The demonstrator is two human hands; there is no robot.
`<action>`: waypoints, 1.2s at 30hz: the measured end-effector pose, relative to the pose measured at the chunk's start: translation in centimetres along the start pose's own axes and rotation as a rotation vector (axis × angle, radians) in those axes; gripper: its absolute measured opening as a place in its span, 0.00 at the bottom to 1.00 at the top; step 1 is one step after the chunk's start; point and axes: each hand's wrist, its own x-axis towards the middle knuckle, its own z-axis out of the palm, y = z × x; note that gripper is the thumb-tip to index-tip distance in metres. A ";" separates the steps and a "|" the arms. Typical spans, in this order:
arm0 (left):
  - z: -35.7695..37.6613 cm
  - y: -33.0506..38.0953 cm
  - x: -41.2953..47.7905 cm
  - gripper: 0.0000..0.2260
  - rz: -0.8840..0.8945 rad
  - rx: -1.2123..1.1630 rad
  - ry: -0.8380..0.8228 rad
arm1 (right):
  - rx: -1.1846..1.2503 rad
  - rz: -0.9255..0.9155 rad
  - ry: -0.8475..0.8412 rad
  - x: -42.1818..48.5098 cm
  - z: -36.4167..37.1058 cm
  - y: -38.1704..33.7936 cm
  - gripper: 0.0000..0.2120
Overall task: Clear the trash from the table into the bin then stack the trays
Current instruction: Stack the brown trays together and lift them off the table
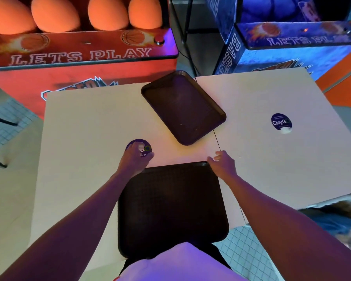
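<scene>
Two empty dark brown trays lie on the cream tables. The near tray sits square in front of me, overhanging the front edge. The far tray lies tilted across the seam between the tables. My left hand hovers just beyond the near tray's far left corner, fingers loosely curled over a round purple sticker, holding nothing that I can see. My right hand is at the near tray's far right corner, fingers relaxed and empty. No trash or bin is in view.
The left table and the right table stand pushed together. A second purple sticker is on the right table. A red arcade basketball machine and a blue one stand behind the tables.
</scene>
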 end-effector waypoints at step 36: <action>3.8 6.5 18.3 0.26 -0.228 0.216 0.204 | -0.116 -0.172 0.080 22.4 -1.0 0.1 0.17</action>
